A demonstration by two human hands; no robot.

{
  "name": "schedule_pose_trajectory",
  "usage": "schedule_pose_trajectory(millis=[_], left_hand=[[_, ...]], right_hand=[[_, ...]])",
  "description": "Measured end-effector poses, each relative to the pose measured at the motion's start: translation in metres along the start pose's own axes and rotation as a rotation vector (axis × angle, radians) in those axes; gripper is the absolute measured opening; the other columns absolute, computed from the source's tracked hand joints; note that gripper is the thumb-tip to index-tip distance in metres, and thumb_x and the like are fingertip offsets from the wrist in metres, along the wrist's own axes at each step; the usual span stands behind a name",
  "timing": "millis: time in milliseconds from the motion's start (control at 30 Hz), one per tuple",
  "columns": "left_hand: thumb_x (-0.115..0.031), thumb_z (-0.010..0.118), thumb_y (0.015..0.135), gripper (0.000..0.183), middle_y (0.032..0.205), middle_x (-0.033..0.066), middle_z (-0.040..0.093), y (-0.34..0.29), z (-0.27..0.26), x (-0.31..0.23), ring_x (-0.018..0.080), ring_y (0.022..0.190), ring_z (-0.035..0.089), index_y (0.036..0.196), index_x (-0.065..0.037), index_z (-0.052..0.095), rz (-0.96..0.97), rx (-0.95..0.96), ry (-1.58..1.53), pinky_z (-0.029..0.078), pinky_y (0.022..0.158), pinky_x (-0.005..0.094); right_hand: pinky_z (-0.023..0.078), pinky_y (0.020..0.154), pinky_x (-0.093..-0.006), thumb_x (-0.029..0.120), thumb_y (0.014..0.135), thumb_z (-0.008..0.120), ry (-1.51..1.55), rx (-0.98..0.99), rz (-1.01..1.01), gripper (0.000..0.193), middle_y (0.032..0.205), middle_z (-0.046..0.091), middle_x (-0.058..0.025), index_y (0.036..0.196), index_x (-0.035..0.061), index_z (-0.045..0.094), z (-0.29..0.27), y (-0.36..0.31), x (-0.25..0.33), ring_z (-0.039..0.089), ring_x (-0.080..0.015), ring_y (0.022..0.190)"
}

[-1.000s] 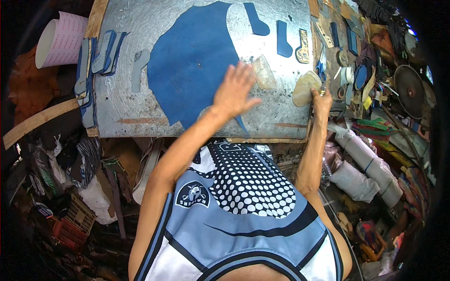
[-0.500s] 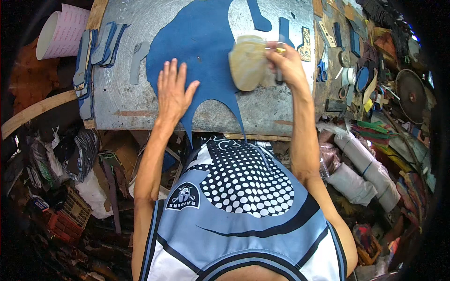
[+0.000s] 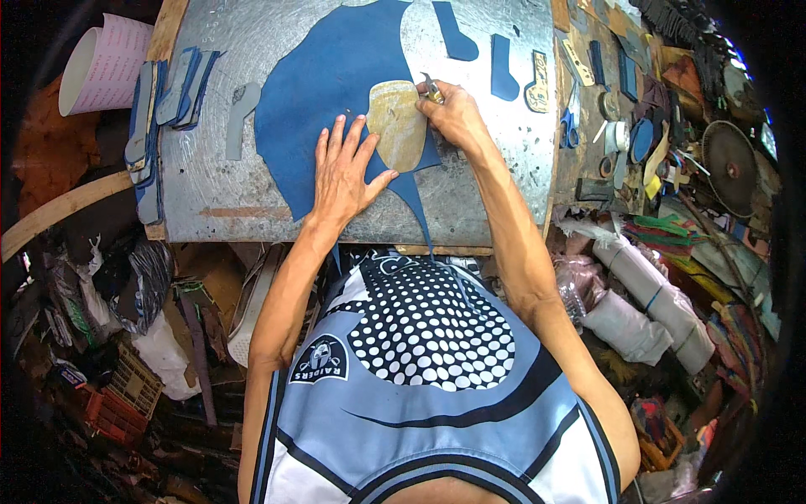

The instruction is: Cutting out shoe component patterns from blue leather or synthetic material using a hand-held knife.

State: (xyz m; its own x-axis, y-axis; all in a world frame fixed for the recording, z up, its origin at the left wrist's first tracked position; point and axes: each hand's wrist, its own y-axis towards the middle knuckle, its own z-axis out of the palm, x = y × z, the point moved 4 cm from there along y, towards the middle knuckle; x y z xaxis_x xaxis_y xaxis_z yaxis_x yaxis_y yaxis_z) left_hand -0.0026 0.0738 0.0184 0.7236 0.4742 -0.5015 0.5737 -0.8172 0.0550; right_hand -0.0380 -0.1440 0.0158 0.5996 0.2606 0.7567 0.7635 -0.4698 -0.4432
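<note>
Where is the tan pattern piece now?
In the head view, the pattern piece lies on the blue sheet, near its right edge, between left hand and right hand.

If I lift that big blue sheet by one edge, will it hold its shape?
Probably floppy, as the blue sheet looks thin and broad. Its narrow tail may fold first. The tan piece lying on top could slide off.

Passing room lies between the right hand (image 3: 454,115) and scissors (image 3: 572,116) (a blue cutout (image 3: 504,71) obstructs its far end).
</note>
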Motion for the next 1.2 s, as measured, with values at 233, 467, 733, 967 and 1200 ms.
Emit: schedule_pose_trajectory(millis=[233, 467, 733, 967, 1200], left_hand=[[-0.042, 0.081, 0.075, 0.066, 0.151, 0.0177, 0.039, 0.002, -0.002, 0.0, 0.0389, 0.144, 0.028, 0.127, -0.007, 0.06, -0.029, -0.033, -0.018, 0.019, 0.118, 0.0549], [-0.042, 0.081, 0.074, 0.067, 0.15, 0.0164, 0.042, 0.001, -0.001, 0.001, 0.0385, 0.143, 0.029, 0.126, -0.006, 0.059, -0.002, -0.053, -0.024, 0.02, 0.118, 0.0552], [-0.042, 0.081, 0.074, 0.07, 0.15, 0.015, 0.043, 0.001, -0.001, 0.001, 0.0375, 0.144, 0.029, 0.13, -0.006, 0.057, -0.008, -0.028, 0.003, 0.02, 0.118, 0.0548], [-0.042, 0.082, 0.074, 0.073, 0.148, 0.0144, 0.046, 0.002, 0.001, 0.003, 0.0357, 0.144, 0.03, 0.132, -0.006, 0.056, -0.011, -0.047, 0.0, 0.02, 0.118, 0.0544], [-0.042, 0.083, 0.072, 0.072, 0.147, 0.0132, 0.047, 0.003, -0.002, 0.002, 0.0359, 0.143, 0.032, 0.13, -0.007, 0.058, -0.001, -0.054, -0.001, 0.021, 0.117, 0.055]], right_hand=[[0.049, 0.094, -0.0438, 0.015, 0.083, 0.068, -0.165, -0.202, -0.175, 0.039, 0.115, 0.066, -0.026, 0.12, 0.0012, 0.066, -0.005, -0.034, -0.004, 0.063, -0.0409, 0.107], [0.051, 0.088, -0.0448, 0.011, 0.083, 0.066, -0.153, -0.155, -0.162, 0.037, 0.106, 0.067, -0.0265, 0.118, -0.0005, 0.066, 0.0, -0.047, -0.001, 0.065, -0.0414, 0.099], [0.053, 0.087, -0.0432, 0.011, 0.083, 0.068, -0.192, -0.099, -0.202, 0.042, 0.108, 0.067, -0.0259, 0.123, 0.0003, 0.065, -0.002, -0.05, -0.007, 0.067, -0.0395, 0.098], [0.053, 0.082, -0.0452, 0.011, 0.082, 0.069, -0.266, -0.152, -0.275, 0.039, 0.102, 0.067, -0.0244, 0.12, 0.0024, 0.067, 0.002, -0.052, -0.006, 0.067, -0.0392, 0.093], [0.054, 0.081, -0.0449, 0.011, 0.083, 0.07, -0.194, -0.112, -0.25, 0.039, 0.102, 0.067, -0.0252, 0.121, 0.0023, 0.066, 0.002, -0.05, -0.008, 0.067, -0.0393, 0.093]])
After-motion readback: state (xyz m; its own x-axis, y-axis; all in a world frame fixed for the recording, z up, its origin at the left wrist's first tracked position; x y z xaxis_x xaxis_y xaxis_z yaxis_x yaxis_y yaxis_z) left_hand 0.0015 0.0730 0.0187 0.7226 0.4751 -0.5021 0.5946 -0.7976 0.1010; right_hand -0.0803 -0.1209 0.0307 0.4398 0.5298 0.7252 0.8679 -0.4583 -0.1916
